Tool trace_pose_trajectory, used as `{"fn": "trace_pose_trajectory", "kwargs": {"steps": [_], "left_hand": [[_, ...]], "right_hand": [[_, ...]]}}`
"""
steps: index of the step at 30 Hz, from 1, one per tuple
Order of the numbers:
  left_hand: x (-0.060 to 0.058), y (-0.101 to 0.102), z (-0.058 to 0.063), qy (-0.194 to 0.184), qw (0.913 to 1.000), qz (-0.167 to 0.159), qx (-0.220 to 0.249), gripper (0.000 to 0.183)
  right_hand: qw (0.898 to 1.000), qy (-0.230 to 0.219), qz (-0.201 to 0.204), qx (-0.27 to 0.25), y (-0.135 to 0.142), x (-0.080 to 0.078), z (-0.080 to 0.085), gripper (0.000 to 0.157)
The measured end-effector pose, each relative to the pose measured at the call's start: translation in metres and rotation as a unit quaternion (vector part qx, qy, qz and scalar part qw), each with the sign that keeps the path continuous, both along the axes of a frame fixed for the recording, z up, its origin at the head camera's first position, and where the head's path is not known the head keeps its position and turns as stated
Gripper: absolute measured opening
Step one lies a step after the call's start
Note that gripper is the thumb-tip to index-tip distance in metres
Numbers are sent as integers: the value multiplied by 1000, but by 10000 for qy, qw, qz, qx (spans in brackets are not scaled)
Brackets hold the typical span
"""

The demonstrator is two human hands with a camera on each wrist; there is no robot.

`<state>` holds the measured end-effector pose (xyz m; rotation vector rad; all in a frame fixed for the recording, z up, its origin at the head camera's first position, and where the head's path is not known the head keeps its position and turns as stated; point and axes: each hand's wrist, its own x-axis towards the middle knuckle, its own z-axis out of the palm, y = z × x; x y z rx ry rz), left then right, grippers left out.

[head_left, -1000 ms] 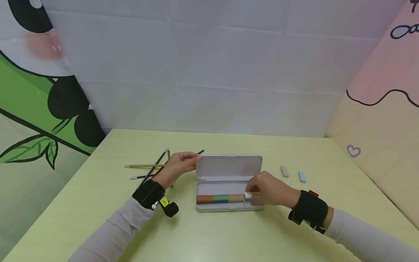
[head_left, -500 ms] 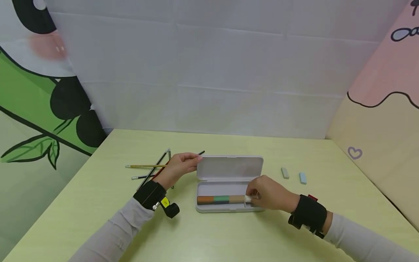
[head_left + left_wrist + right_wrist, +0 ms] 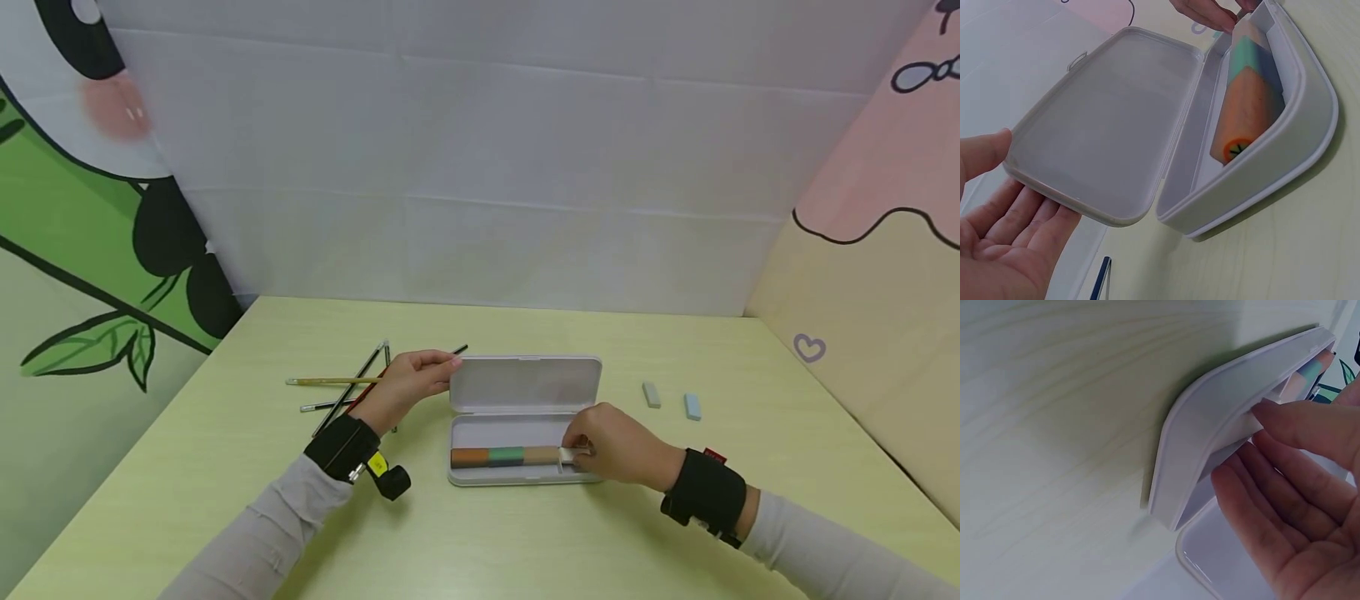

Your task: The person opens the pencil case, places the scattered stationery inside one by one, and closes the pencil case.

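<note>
A white pencil case (image 3: 504, 429) lies on the table with its lid (image 3: 525, 385) raised. My left hand (image 3: 408, 385) holds the lid's left edge, thumb on the inner face and fingers behind, as the left wrist view shows. Inside the case, along its front, lie blocks in a row (image 3: 1250, 103), orange, green and tan, the orange one with a fruit-slice pattern on its end. At the right end of that row my right hand (image 3: 624, 446) pinches a white eraser (image 3: 1235, 432) between thumb and fingers, down in the case; the fingers partly hide it.
Several pencils (image 3: 330, 381) lie crossed on the table behind and left of my left hand. A grey-green eraser (image 3: 652, 394) and a light blue eraser (image 3: 692, 407) lie right of the case. A white sheet (image 3: 480, 167) hangs behind the table (image 3: 450, 550).
My right hand has lowered slightly toward the front of the case with the white eraser in its fingers. The left hand keeps its hold on the lid.
</note>
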<state>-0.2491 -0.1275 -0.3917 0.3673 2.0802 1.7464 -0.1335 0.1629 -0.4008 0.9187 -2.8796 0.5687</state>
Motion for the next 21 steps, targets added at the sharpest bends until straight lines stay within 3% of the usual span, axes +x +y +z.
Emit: {"fn": "trace_pose_trajectory", "kwargs": {"steps": [13,21], "left_hand": [[-1,-1,-2,-15,10000,4,40,42],[2,0,1,19,10000,91,-16,43]], "right_hand": [[9999,-80,41,-116,5,-3,-1,11],[9996,284,-82,-21,24,-9,24,16]]}}
